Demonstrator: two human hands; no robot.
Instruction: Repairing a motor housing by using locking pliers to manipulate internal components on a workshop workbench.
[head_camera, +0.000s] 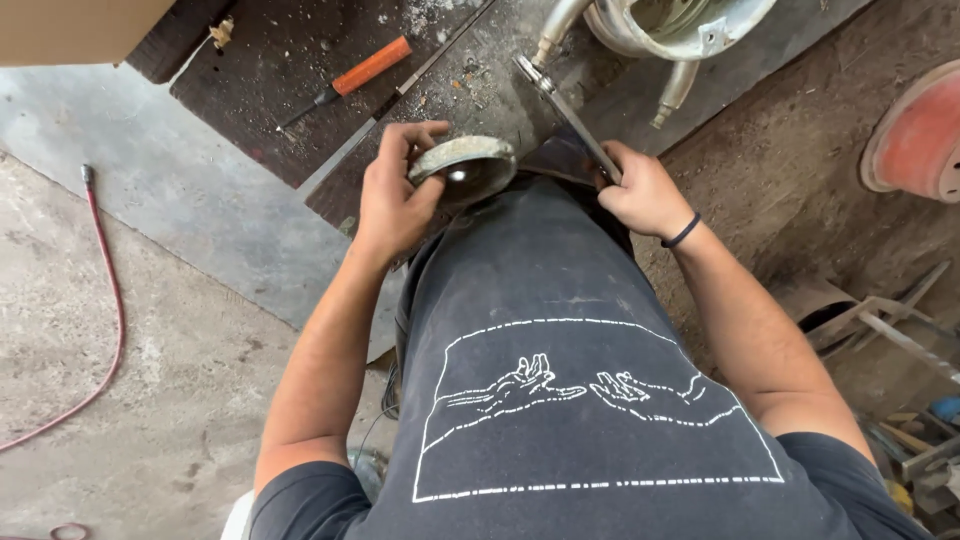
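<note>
**Two hands, a metal dome and a flat bar over the workshop floor**

Far left, a red hose (108, 300) lies in a curve on the grey concrete floor (150, 420). Next to it, higher up, a dark steel plate (290, 70) covers the ground, w/ an orange-handled screwdriver (350, 80) resting on it, tip pointing down-left. Some light dust and crumbs are near the plate's top edge.

Then comes the left hand (392, 195). It grips a round metal dome (465, 165), approx. bowl-shaped, thumb on the near side and fingers curled over the far rim; the hollow side faces the person and looks dark and shiny. The dome is held in the air just above the dark shirt (560, 350), which has a white line drawing printed on it.

Just right of the dome, the right hand (645, 195) is closed around the lower end of a flat metal bar (565, 115). The bar goes up-left from the hand, tilted, and its far end is near a bent silver pipe frame (670, 30) at the top. A dark band is on the right wrist.

Dome and bar are near each other; whether they touch, cannot tell.

Far right: brown dirt ground, a red round drum (920, 135) at the edge, and misc. metal scrap (880, 320) below it.
</note>
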